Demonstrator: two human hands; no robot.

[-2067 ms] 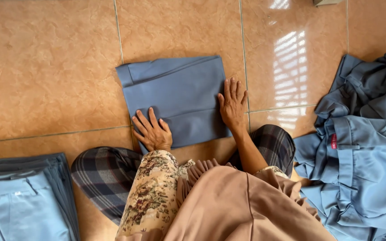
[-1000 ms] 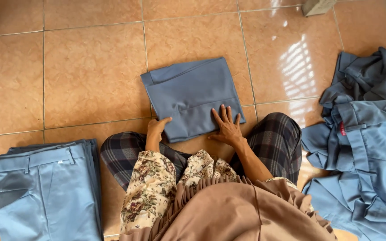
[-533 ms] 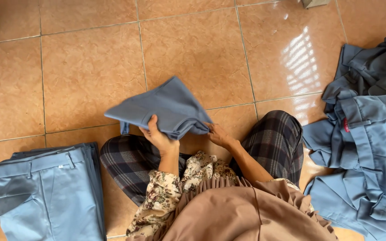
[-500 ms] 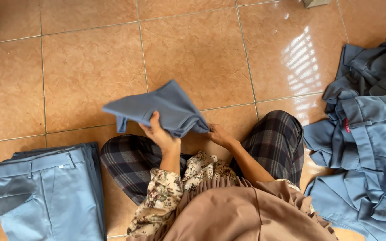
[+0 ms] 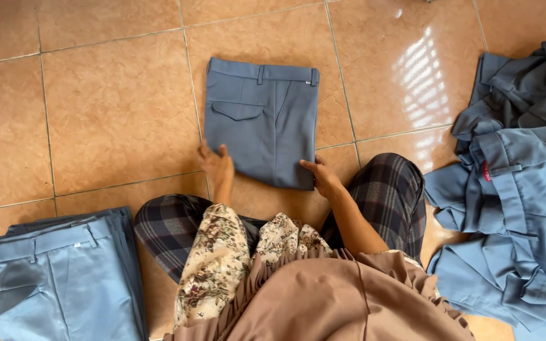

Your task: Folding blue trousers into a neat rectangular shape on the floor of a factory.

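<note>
Lying flat on the tile floor, the folded trousers form a neat blue-grey rectangle straight in front of the seated person, waistband at the far edge with belt loops showing and a flapped back pocket on the left half. The left hand rests at the near left corner of the fold, fingers spread and loose, touching the cloth edge rather than gripping it. The right hand sits at the near right corner, thumb and fingers laid against the hem; whether it pinches the fabric cannot be told. A small red label, narrow and upright, shows on a waistband in the heap of unfolded blue-grey garments to the right, well apart from the folded piece. At the lower left lies a stack of lighter blue trousers, waistband and pocket flap uppermost, with a darker piece under it. The person sits cross-legged in dark plaid trousers, with floral sleeves and a tan pleated cloth filling the bottom of the view. The floor is glossy orange-brown tile with pale grout lines, and a patch of window light glints on it between the folded trousers and the heap.
</note>
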